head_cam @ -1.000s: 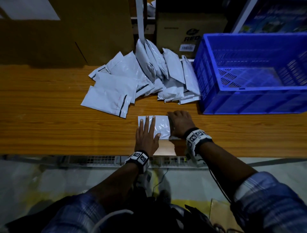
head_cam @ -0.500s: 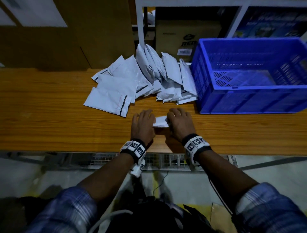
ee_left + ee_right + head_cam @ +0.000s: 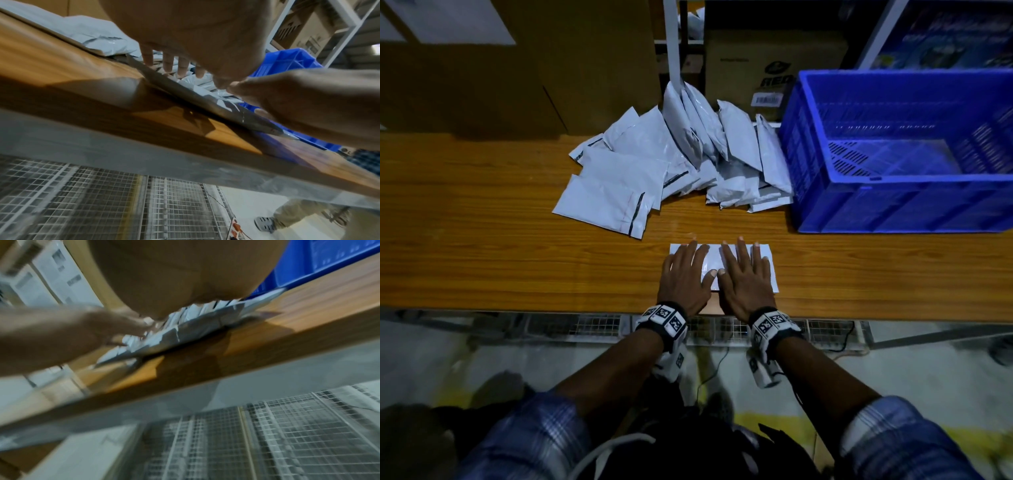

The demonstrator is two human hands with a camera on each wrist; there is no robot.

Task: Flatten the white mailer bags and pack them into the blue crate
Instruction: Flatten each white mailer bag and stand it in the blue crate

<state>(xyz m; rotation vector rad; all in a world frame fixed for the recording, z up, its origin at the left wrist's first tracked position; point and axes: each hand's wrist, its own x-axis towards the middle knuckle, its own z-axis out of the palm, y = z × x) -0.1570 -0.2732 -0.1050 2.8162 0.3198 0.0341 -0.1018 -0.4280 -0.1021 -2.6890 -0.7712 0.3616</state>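
Table (image 3: 482,260): wooden top under both palms, its near edge just behind the wrists.
Crate (image 3: 893,209): blue, well beyond the right fingertips and off to their right; I can make out no bags inside it.
Pile (image 3: 674,164): loose white bags heaped beyond the left fingertips, the far ones leaning against the crate wall.
Bag (image 3: 711,260): the one being worked lies flat on the table directly under both hands, its corners poking out past the fingertips and beside the right little finger.
Left hand (image 3: 685,277): fingers straight and slightly spread, pressing down on the bag's left half.
Right hand (image 3: 744,277): same pose on the right half — thumbs nearly meet in the middle.
Handling: looks light, thin and floppy, likely slick plastic; I'd guess it slides under a push and springs back puffy unless the air is stroked out toward an edge. Best taken by pinching a short edge or corner once flat.
Views: the head view gives the whole layout; the left wrist view alone shows the bag's (image 3: 205,99) near edge lifting a little off the wood — and the right wrist view, though blurred, shows its creased underside (image 3: 185,331).
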